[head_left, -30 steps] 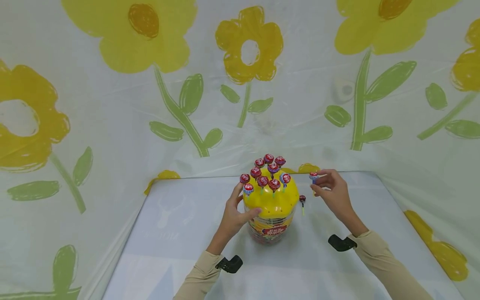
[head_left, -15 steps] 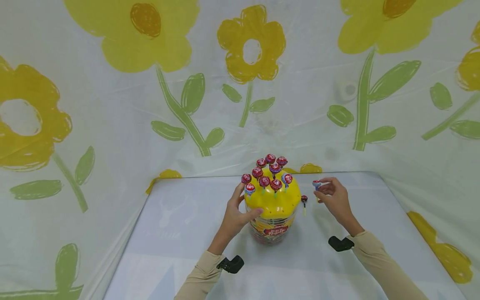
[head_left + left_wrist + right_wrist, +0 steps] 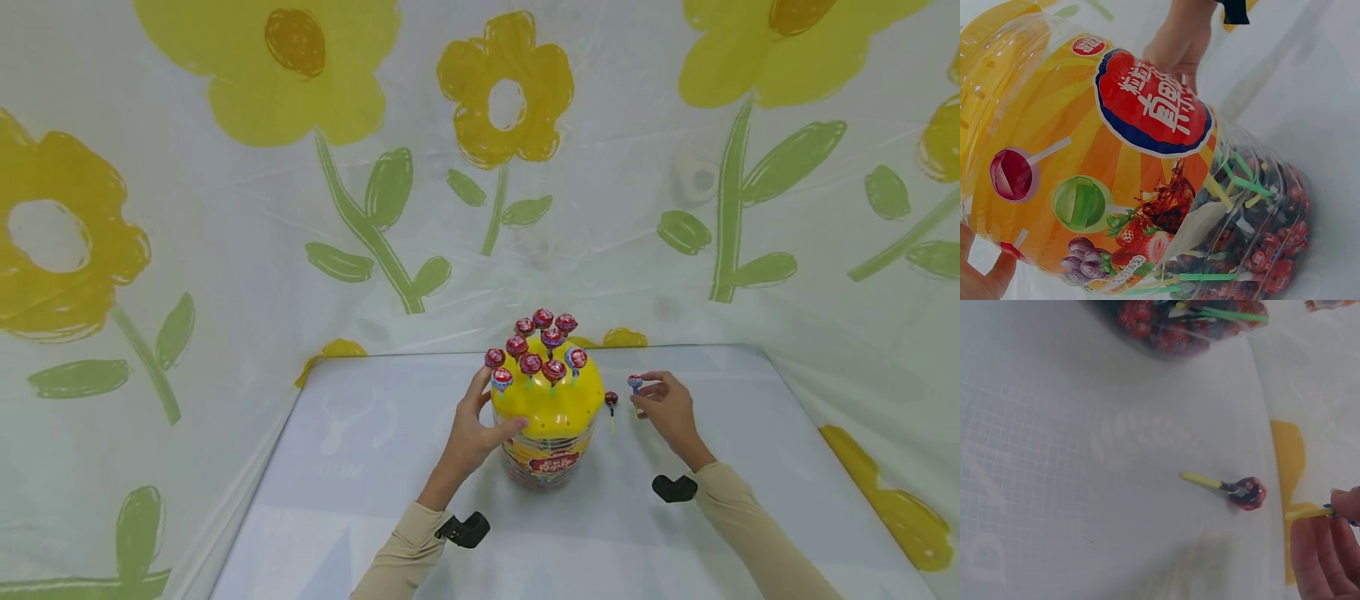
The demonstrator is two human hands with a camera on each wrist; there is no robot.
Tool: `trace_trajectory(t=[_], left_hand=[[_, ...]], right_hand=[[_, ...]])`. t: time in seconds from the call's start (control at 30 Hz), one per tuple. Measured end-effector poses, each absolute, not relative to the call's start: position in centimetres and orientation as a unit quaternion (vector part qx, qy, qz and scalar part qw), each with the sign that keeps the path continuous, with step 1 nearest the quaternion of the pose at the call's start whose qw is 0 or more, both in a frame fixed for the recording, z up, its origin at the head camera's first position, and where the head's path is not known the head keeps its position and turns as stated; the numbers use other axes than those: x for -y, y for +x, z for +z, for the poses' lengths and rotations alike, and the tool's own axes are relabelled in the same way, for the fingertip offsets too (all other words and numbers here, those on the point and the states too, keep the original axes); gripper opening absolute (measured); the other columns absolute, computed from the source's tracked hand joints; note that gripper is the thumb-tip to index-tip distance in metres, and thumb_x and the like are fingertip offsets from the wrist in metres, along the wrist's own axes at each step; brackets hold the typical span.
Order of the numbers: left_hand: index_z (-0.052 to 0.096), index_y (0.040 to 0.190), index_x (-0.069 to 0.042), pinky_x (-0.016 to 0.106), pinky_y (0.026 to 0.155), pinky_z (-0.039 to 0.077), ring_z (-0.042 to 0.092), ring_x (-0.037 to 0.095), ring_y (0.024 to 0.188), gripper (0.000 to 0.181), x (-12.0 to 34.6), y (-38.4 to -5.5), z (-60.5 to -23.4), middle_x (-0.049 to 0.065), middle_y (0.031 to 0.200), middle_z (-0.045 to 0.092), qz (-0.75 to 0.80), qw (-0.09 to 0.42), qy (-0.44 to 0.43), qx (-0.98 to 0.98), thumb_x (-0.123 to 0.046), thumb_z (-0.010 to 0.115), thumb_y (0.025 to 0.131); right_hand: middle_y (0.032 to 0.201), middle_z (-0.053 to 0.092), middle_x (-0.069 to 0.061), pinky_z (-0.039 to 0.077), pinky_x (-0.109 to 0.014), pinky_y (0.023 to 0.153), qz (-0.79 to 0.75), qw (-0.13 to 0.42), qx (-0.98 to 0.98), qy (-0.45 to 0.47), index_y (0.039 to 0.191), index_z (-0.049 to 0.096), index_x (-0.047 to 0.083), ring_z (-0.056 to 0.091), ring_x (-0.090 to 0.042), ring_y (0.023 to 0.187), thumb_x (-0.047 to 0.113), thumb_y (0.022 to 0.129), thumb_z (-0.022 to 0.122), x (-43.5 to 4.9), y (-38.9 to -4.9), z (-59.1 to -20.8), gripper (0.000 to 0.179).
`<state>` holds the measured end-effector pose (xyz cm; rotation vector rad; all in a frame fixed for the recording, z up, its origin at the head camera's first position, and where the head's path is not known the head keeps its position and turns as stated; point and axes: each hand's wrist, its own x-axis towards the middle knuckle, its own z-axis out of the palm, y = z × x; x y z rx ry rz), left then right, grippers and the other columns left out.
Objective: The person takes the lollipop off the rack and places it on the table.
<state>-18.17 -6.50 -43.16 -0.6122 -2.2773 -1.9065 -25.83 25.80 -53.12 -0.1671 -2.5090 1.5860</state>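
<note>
A clear candy jar (image 3: 546, 467) with a yellow domed lid (image 3: 551, 412) stands on the table, several red-wrapped lollipops (image 3: 531, 364) upright in the lid. My left hand (image 3: 476, 429) holds the lid's left side, thumb at the front. To the right of the jar my right hand (image 3: 670, 410) pinches a blue-and-red lollipop (image 3: 635, 383) between thumb and fingers; its yellow stick shows below the thumb in the right wrist view. Between that hand and the jar, a dark red lollipop (image 3: 1246, 493) with a yellow stick lies on the table. More lollipops (image 3: 1272, 256) fill the jar's bottom.
The white table (image 3: 337, 467) reaches back to a hanging cloth (image 3: 585, 217) printed with yellow flowers. A black wrist camera (image 3: 463, 530) sits on the left sleeve, another black camera (image 3: 674, 489) on the right. The jar's label (image 3: 1154, 106) shows fruit and lollipops.
My right hand has moved down toward the table and slightly right, carrying the blue-and-red lollipop. The left hand keeps its hold on the lid, and the jar stays in place.
</note>
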Motion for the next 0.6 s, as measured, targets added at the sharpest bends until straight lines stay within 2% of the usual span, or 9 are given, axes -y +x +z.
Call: trace_trajectory(t=[0.2,0.4,0.6], left_hand=[[0.029,0.147,-0.007,0.048,0.109,0.029,0.031,0.022,0.137,0.076,6.5,-18.1,-43.2,0.008,0.149,0.036,-0.628,0.058,-0.205,0.748,-0.020,0.071,0.084],[0.030,0.146,-0.008,0.048,0.108,0.030,0.031,0.021,0.137,0.076,6.4,-18.1,-43.3,0.006,0.149,0.036,-0.630,0.064,-0.206,0.746,-0.021,0.071,0.084],[0.029,0.146,-0.007,0.049,0.108,0.029,0.031,0.022,0.136,0.076,6.5,-18.2,-43.3,0.007,0.149,0.036,-0.627,0.060,-0.204,0.749,-0.022,0.071,0.084]], right_hand=[[0.093,0.063,-0.020,0.054,-0.042,0.051,0.507,0.060,0.855,-0.084,0.117,0.051,-0.003,0.063,-0.022,0.068,0.008,0.083,0.071,-25.9,-26.6,-54.7,0.041],[0.100,0.061,-0.024,0.056,-0.029,0.059,0.491,0.016,0.864,-0.112,0.122,0.050,-0.005,0.062,-0.021,0.069,0.008,0.086,0.065,-25.8,-27.0,-55.7,0.041],[0.097,0.063,-0.023,0.053,-0.027,0.058,0.471,0.002,0.874,-0.115,0.119,0.052,-0.006,0.060,-0.021,0.071,0.007,0.083,0.067,-25.9,-27.2,-56.8,0.041]])
